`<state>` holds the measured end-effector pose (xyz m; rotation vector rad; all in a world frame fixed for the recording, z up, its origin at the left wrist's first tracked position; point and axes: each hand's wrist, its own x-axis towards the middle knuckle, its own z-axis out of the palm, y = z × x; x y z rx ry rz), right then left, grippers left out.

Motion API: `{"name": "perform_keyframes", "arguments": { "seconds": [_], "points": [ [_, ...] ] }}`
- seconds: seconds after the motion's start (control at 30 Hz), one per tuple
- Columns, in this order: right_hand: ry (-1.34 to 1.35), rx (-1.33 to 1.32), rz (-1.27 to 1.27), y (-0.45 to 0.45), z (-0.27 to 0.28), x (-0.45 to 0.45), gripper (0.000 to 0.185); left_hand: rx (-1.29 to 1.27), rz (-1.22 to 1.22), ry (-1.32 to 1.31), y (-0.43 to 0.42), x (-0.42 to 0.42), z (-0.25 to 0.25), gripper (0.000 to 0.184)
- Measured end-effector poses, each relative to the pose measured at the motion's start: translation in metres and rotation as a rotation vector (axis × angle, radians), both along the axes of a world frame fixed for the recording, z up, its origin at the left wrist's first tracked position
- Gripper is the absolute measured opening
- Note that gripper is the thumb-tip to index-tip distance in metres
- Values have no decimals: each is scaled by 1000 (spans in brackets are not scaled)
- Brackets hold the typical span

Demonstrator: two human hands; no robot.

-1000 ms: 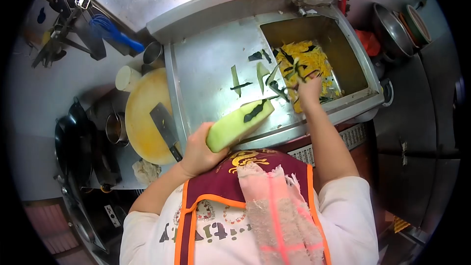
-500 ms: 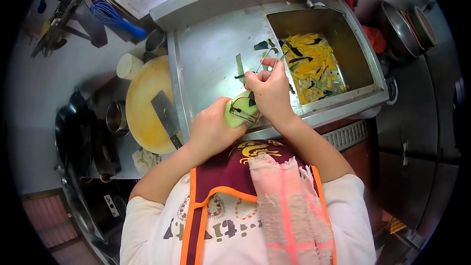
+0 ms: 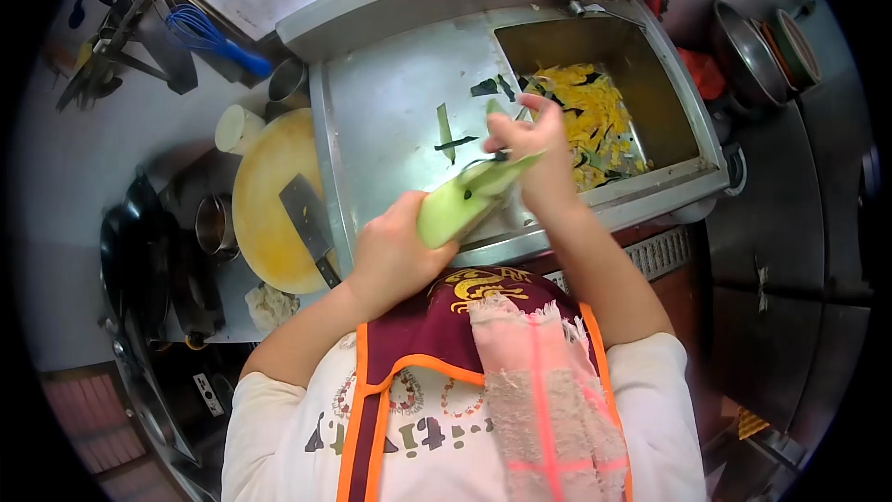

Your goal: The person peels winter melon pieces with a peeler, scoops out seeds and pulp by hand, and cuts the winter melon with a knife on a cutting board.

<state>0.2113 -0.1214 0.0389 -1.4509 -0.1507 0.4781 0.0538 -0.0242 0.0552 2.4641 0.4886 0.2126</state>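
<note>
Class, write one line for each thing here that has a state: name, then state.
Left hand: closed around gourd
Right hand: fingers bent, grip unclear
Gourd: visible side largely peeled
Cleaver: lying on board, unheld
Board: stained yellow
Sink basin: littered with yellow scraps
Peel strips: scattered on drainboard
Blue whisk: unheld
Metal pot: uncovered

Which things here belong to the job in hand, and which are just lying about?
Part of the job, it seems: left hand, right hand, pale green gourd, peel strips.

Apparently just lying about: cleaver, round board, crumpled cloth, pot.

Upside-down letters (image 3: pixel 327 435) "ty" on white shirt (image 3: pixel 418 469)
</note>
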Motion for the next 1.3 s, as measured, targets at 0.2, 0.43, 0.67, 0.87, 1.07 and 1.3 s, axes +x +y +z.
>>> {"name": "perform_keyframes", "arguments": {
  "seconds": [0.2, 0.43, 0.67, 0.87, 1.07, 1.3],
  "points": [
    [-458, -431, -431, -24, -90, 68, 36, -34, -10, 27, -3, -3, 1, 44],
    [16, 53, -166, -9, -19, 40, 49, -46, 94, -2, 8, 2, -7, 43],
    [-213, -135, -247, 10, -57, 45, 43, -15, 50, 35, 1, -2, -5, 45],
    [-39, -81, -227, -28, -51, 80, 45, -49, 55, 11, 6, -9, -7, 47],
    [-72, -55, 127, 24, 9, -16, 45, -22, 15, -18, 0, 4, -1, 47],
    [-223, -154, -157, 7, -55, 31, 44, -41, 25, -16, -2, 0, -4, 45]
  ]
}}
